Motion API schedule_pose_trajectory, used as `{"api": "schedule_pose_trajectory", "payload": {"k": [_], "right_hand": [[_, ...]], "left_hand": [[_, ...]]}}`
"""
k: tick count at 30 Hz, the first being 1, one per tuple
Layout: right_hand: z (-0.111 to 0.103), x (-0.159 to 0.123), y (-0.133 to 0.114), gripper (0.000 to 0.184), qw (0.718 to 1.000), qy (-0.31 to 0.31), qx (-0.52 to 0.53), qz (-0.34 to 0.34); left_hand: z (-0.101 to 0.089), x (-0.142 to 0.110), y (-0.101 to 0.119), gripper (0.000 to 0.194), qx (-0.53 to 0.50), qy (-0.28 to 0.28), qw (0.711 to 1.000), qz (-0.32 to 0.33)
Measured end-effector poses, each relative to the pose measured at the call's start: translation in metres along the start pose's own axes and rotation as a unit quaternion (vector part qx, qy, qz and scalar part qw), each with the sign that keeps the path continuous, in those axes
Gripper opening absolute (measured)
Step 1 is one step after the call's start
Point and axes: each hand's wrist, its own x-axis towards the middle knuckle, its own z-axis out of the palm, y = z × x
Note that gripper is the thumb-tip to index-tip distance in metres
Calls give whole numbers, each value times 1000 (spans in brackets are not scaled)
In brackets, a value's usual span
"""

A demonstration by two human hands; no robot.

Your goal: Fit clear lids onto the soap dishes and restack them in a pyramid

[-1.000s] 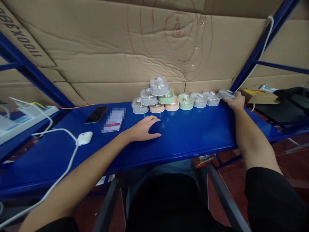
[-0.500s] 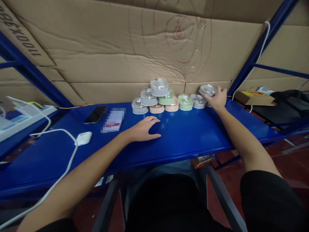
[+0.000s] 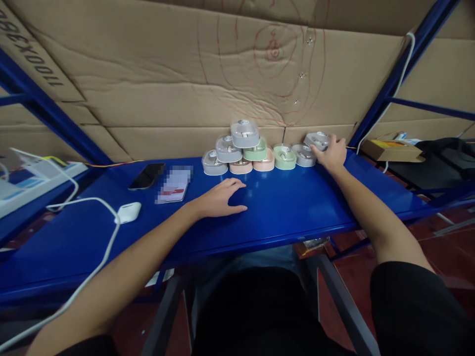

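Note:
My right hand (image 3: pixel 333 154) is closed around a small grey box with a clear lid (image 3: pixel 316 141), at the right end of a row of similar boxes. The held box sits higher than the grey box (image 3: pixel 303 156) beside it and overlaps its edge. Left of that is a green box (image 3: pixel 285 158). Further left, boxes are stacked in a pyramid: a grey box (image 3: pixel 245 134) tops a grey one (image 3: pixel 228 150) and a green one (image 3: pixel 257 151), above grey and pink boxes (image 3: pixel 263 162). My left hand (image 3: pixel 221 198) rests on the blue table (image 3: pixel 282 212), fingers apart, holding nothing.
Left of my left hand lie a phone with a lit screen (image 3: pixel 173 185), a dark phone (image 3: pixel 146 176) and a white earbud case (image 3: pixel 128 212). A white cable (image 3: pixel 107 247) crosses my left forearm. Cardboard (image 3: pixel 166 74) backs the table; blue posts (image 3: pixel 386 99) flank it.
My right hand has shifted slightly left and down with the grey box, bringing it closer to its neighbour. My left hand and the stacked boxes have stayed put.

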Motion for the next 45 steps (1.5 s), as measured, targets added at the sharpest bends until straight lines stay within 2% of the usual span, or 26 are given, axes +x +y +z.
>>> {"api": "schedule_pose_trajectory", "payload": {"k": [5, 7, 9, 12, 15, 19, 21, 23, 25, 28, 32, 36, 38, 40, 43, 45], "right_hand": [[-10, -1, -10, 86, 998, 42, 12, 37], [-17, -4, -21, 80, 997, 75, 26, 1], [-22, -9, -43, 75, 991, 93, 52, -77], [-29, -23, -97, 73, 973, 77, 97, -192], [-38, -41, -167, 82, 964, 42, 117, -237], [-59, -61, -250, 95, 972, -15, 79, -223], [-67, -66, -275, 99, 976, -62, 56, -200], [-69, -67, -289, 97, 978, -91, 47, -181], [-66, -66, -292, 84, 978, -98, 52, -175], [-57, -62, -284, 70, 977, -93, 74, -177], [-55, -54, -263, 72, 976, -67, 110, -176], [-69, -52, -230, 73, 960, -40, 178, -213], [-78, -57, -207, 73, 935, -53, 237, -257], [-85, -66, -181, 73, 896, -94, 300, -313], [-88, -82, -149, 71, 833, -207, 351, -374], [-85, -92, -138, 68, 795, -277, 356, -405]], "left_hand": [[0, 0, 1, 81, 2, 1, 1000, 1], [0, 0, 1, 81, 3, 2, 1000, 1], [0, 0, 0, 82, 2, 4, 1000, 1], [1, 1, 0, 81, 4, 6, 1000, 6], [3, 1, -1, 79, 8, 12, 1000, 16], [6, 2, -3, 76, 10, 26, 999, 29], [6, 3, -4, 78, 12, 27, 999, 31], [6, 3, -4, 79, 12, 27, 999, 31], [6, 2, -4, 79, 10, 26, 999, 32], [6, 2, -4, 78, 10, 26, 999, 33], [5, 2, -4, 77, 4, 28, 999, 32], [8, 2, -6, 78, -29, 48, 998, 24], [9, 4, -9, 81, -64, 75, 995, 6], [10, 6, -13, 83, -113, 119, 986, -16], [9, 8, -22, 80, -212, 181, 960, 2], [7, 9, -27, 81, -282, 180, 942, 24]]}}
